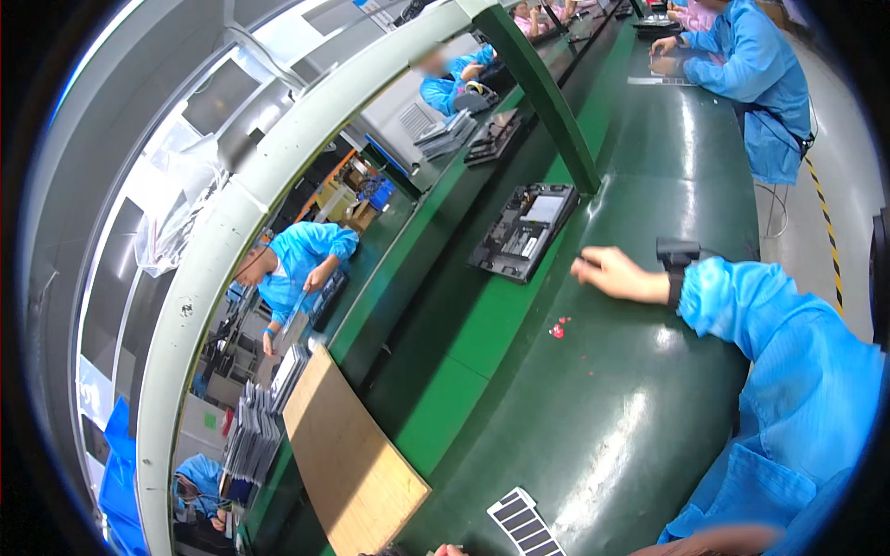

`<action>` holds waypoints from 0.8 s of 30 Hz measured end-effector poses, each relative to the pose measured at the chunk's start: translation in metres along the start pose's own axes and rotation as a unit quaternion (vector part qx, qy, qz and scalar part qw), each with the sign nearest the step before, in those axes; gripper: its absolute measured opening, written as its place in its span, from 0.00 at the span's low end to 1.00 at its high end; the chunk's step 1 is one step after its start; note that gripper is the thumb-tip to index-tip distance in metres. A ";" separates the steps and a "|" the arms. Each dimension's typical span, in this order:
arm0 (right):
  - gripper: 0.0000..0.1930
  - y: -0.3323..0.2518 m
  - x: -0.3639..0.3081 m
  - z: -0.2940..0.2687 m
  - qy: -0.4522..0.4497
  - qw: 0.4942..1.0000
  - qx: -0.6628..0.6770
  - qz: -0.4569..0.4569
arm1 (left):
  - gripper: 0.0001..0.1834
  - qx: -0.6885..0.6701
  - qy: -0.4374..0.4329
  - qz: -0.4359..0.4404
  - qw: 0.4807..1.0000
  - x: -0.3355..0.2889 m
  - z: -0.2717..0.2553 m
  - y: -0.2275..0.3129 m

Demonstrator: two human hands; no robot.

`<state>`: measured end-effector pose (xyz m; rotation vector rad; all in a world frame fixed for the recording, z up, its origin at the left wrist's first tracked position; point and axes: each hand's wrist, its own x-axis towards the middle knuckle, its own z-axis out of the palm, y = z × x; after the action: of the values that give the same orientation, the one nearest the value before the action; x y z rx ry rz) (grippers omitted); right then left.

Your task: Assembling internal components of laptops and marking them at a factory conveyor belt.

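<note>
My right hand (616, 274) is over the dark green worktop (612, 398), with a black device strapped at the wrist and a blue sleeve behind it. Its fingers are loosely bent and apart, with nothing seen in them. Nearest to it, on the green line beyond the worktop edge, lies an opened black laptop base (526, 232) with inner parts exposed. Of my left hand (450, 550) only a bit shows at the bottom edge; its fingers are mostly cut off. Beside it lies a white sheet with black rectangular stickers (527, 524). Small red scraps (558, 329) dot the worktop.
A wooden board (348, 449) spans the line at the lower left. A green post (542, 97) rises past the laptop base. Stacks of flat grey units (252, 434) stand across the line. Co-workers in blue sit opposite and at the far right (751, 65).
</note>
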<state>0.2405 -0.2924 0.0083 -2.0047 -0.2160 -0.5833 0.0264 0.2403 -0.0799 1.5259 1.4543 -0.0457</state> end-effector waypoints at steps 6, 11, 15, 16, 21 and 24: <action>0.12 0.090 0.123 0.000 0.080 0.938 -0.336 -0.019 | 0.14 0.102 0.024 0.469 0.877 -0.129 0.010 0.011; 0.18 0.157 0.214 -0.012 -0.156 0.831 -0.513 0.146 | 0.12 0.161 0.106 0.549 0.813 -0.140 0.023 0.048; 0.27 0.113 0.236 -0.013 -0.236 0.880 -0.381 0.154 | 0.10 0.200 0.188 0.582 0.766 -0.145 0.019 0.056; 0.28 0.115 0.231 -0.015 -0.238 0.892 -0.329 0.197 | 0.10 0.212 0.201 0.590 0.753 -0.146 0.020 0.053; 0.17 0.096 0.200 -0.008 -0.219 0.915 -0.100 0.324 | 0.08 0.261 0.265 0.628 0.684 -0.155 0.018 0.035; 0.08 0.052 0.185 -0.003 -0.170 0.936 0.170 0.258 | 0.08 0.249 0.350 0.632 0.645 -0.141 0.020 0.026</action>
<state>0.4202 -0.3370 0.0589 -1.7107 0.0106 0.1327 0.0186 0.1289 0.0128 2.9402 0.5081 1.1937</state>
